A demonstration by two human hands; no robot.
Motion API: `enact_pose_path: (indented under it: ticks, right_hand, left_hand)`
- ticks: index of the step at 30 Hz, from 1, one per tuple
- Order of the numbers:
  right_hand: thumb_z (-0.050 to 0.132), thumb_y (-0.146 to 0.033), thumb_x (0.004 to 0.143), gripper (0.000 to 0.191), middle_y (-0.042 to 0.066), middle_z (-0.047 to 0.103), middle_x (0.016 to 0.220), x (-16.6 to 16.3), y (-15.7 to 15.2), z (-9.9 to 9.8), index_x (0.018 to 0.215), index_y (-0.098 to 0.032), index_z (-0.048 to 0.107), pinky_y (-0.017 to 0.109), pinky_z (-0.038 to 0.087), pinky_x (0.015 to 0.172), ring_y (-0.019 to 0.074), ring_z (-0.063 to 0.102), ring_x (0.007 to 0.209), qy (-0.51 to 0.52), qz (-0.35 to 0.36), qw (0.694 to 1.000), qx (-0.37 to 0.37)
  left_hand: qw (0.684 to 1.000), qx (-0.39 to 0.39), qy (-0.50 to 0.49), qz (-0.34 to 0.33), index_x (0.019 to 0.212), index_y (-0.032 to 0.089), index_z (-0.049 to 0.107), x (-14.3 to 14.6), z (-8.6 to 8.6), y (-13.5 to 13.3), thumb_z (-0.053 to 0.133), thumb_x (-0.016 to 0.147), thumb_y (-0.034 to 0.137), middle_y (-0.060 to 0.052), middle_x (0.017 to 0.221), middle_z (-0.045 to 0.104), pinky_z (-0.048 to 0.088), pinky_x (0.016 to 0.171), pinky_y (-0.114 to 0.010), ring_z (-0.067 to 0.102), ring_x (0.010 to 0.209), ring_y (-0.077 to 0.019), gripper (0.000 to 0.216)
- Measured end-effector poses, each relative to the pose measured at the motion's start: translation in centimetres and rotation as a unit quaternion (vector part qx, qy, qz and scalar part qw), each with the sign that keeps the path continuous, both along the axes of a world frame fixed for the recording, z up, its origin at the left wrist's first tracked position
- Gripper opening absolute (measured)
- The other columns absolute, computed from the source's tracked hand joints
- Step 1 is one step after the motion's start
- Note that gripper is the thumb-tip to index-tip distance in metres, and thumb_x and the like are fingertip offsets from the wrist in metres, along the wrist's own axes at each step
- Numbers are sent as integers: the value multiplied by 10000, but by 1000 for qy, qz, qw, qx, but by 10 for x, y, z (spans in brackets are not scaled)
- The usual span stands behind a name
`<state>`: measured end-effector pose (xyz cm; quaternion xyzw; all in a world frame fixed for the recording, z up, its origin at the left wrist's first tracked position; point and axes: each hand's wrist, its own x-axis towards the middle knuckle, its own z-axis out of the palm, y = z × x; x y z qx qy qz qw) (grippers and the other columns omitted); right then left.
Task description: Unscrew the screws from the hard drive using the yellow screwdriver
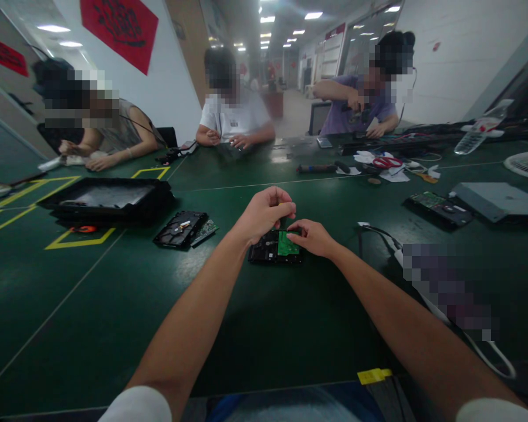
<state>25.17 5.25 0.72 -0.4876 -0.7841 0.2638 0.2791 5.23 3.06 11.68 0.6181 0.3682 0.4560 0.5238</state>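
Note:
A hard drive (pixel 264 253) with a green circuit board (pixel 286 246) facing up lies on the green table in front of me. My left hand (pixel 266 212) is closed around a screwdriver (pixel 284 221), held upright over the board; a bit of yellow handle shows at the fingers. Close to the screwdriver's lower end, my right hand (pixel 312 237) has its thumb and index finger bent together above the board. Whatever is between those two fingertips is too small to make out. The screwdriver's tip is hidden.
Left of the drive lie another drive casing (pixel 182 228) and a loose circuit board (pixel 205 232). A black tray (pixel 110 196) stands farther left. Rightward are a third drive (pixel 440 210), a grey metal box (pixel 501 201) and a white power strip (pixel 418 281). Several people sit across the table.

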Motion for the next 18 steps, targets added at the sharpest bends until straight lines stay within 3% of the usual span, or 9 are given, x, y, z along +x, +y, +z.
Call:
enact_pose_path:
  ticks: [5, 8, 11, 15, 18]
  right_hand:
    - [756, -339, 938, 261, -1, 651, 781, 1, 1, -4, 1147, -182, 771, 289, 405, 663, 140, 553, 669, 5, 3, 1000, 10]
    - [752, -339, 942, 266, 5, 666, 813, 2, 3, -7, 1156, -182, 765, 288, 408, 664, 141, 561, 679, 6, 9, 1000, 18]
    - [746, -334, 948, 251, 9, 672, 833, 3, 3, -7, 1148, -184, 767, 287, 411, 666, 138, 561, 681, 7, 17, 1000, 21]
    - [744, -336, 951, 249, 3, 653, 798, 4, 3, -5, 1144, -182, 771, 289, 405, 663, 136, 549, 667, 1, 19, 1000, 20]
    - [748, -339, 949, 252, -4, 637, 772, 4, 3, -6, 1142, -178, 771, 291, 401, 658, 136, 539, 658, 1, 15, 1000, 18]
  left_hand:
    - [995, -53, -56, -63, 880, 139, 728, -2, 0, 1, 719, 931, 374, -62, 866, 688, 522, 581, -202, 646, 778, -134, 241]
    - [984, -115, -108, -78, 871, 108, 763, -5, -2, 3, 664, 921, 320, -100, 943, 700, 599, 672, -257, 675, 865, -175, 239]
    - [984, -109, -125, -66, 878, 104, 761, -8, -2, 5, 699, 892, 273, -91, 953, 692, 634, 737, -296, 673, 883, -174, 180]
    - [994, -78, -70, -33, 843, 133, 706, -12, 0, 6, 799, 864, 334, -62, 890, 676, 617, 667, -273, 649, 807, -147, 223]
    - [999, -26, 21, 43, 790, 157, 647, -12, 1, 5, 842, 845, 403, -37, 799, 655, 533, 525, -231, 602, 659, -115, 319]
